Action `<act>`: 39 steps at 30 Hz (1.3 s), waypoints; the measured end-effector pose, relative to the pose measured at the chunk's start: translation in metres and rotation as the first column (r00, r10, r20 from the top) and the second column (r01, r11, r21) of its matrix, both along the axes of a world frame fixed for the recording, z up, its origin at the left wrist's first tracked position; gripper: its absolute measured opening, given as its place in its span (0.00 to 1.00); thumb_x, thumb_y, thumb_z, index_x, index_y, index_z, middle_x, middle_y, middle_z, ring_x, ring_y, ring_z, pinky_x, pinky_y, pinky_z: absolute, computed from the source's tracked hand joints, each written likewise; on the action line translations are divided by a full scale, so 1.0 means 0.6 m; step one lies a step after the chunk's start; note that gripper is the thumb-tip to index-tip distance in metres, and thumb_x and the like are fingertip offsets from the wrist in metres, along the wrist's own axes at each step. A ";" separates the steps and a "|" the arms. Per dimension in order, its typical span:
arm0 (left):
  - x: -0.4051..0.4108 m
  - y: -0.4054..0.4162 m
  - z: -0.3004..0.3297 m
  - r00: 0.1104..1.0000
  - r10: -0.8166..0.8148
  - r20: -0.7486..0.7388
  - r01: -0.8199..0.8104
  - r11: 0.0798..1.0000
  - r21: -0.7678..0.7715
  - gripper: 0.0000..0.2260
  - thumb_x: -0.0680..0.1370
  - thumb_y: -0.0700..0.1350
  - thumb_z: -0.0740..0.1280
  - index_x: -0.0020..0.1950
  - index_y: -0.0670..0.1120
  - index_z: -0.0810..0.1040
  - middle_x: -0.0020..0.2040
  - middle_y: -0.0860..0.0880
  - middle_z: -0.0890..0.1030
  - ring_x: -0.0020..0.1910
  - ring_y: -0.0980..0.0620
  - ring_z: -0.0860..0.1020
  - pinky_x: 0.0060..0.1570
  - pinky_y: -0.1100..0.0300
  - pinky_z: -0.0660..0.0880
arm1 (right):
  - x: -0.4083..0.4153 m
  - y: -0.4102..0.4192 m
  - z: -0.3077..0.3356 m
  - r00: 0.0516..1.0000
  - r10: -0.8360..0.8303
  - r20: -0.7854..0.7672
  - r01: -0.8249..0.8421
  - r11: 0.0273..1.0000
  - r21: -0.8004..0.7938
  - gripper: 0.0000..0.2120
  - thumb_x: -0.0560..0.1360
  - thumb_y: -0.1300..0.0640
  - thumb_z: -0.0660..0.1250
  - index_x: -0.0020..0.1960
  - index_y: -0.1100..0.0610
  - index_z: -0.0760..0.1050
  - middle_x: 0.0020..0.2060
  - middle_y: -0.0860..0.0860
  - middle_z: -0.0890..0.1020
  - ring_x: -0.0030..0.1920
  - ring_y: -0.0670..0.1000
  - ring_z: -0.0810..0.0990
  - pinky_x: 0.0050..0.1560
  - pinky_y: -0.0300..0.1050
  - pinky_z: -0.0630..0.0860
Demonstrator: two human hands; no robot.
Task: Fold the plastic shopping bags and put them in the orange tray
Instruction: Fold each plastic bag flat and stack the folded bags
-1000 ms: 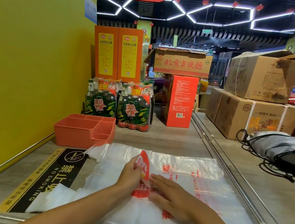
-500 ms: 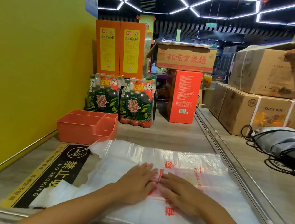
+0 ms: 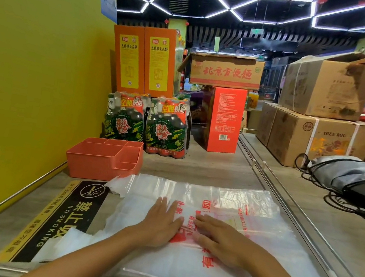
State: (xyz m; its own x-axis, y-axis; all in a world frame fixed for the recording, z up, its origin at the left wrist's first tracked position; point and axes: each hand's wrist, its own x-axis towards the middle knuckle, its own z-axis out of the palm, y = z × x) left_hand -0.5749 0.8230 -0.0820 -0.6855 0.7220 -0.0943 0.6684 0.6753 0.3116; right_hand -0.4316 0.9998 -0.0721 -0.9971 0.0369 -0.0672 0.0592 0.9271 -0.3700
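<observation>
- The orange tray (image 3: 102, 161) sits on the bench (image 3: 208, 167) at the far left, against the yellow wall (image 3: 30, 76), just beyond the left corner of the bags.
- Behind the tray stand two shrink-wrapped packs of bottles (image 3: 147, 125), with two tall orange boxes (image 3: 146, 59) behind them; a red carton (image 3: 224, 118) stands upright to their right, a flat cardboard box (image 3: 226, 72) resting on top of it.
- Between the tray and the near edge, a black-and-yellow no-smoking sticker (image 3: 61, 219) lies on the bench, partly covered by the plastic.
- Past the metal rails (image 3: 287, 199) on the right are stacked cardboard boxes (image 3: 320, 118) and a grey drawstring bag (image 3: 349, 173) with black cords.
- Nothing lies between the hands and the tray.
- The plastic shopping bags (image 3: 221, 229), clear with red print, lie spread flat on the bench in front of the person.
- The left hand (image 3: 160, 224) lies palm down on the plastic, fingers (image 3: 161, 203) straight and together, pressing rather than gripping.
- The right hand (image 3: 219, 241) lies flat beside it, fingers straight and pointing left towards the left hand, pressing the red print; the two hands are almost touching.
</observation>
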 end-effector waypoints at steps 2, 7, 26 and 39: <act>-0.003 -0.003 0.004 0.995 -0.012 0.098 -0.009 0.976 0.215 0.22 0.84 0.57 0.51 0.77 0.51 0.63 0.76 0.45 0.67 0.76 0.42 0.63 0.75 0.44 0.61 | 0.000 0.001 0.000 1.000 0.000 0.002 0.000 1.000 -0.006 0.31 0.81 0.32 0.49 0.81 0.42 0.56 0.80 0.39 0.55 0.80 0.45 0.52 0.80 0.51 0.51; 0.007 0.007 0.035 0.883 0.020 0.469 -0.339 0.720 0.606 0.26 0.82 0.46 0.67 0.78 0.51 0.62 0.71 0.49 0.72 0.65 0.50 0.75 0.60 0.57 0.76 | -0.001 0.000 -0.002 1.000 -0.013 -0.001 0.013 0.999 -0.038 0.31 0.81 0.31 0.50 0.80 0.41 0.56 0.80 0.39 0.56 0.80 0.46 0.54 0.79 0.52 0.53; -0.007 -0.100 0.124 0.829 -0.227 0.512 -0.322 0.553 0.768 0.15 0.77 0.33 0.70 0.60 0.48 0.80 0.54 0.47 0.85 0.53 0.49 0.84 0.50 0.54 0.82 | -0.051 -0.042 0.133 0.955 -0.132 -0.267 0.006 0.905 -0.425 0.22 0.76 0.50 0.74 0.68 0.50 0.75 0.58 0.45 0.84 0.58 0.44 0.83 0.60 0.50 0.80; -0.099 -0.074 0.149 0.802 -0.127 0.584 -0.462 0.488 0.740 0.11 0.78 0.32 0.68 0.57 0.44 0.77 0.49 0.48 0.85 0.46 0.52 0.85 0.43 0.57 0.83 | -0.198 -0.056 0.151 0.804 -0.557 -0.209 0.148 0.527 -0.837 0.13 0.72 0.58 0.77 0.55 0.56 0.81 0.43 0.49 0.87 0.39 0.46 0.87 0.37 0.44 0.83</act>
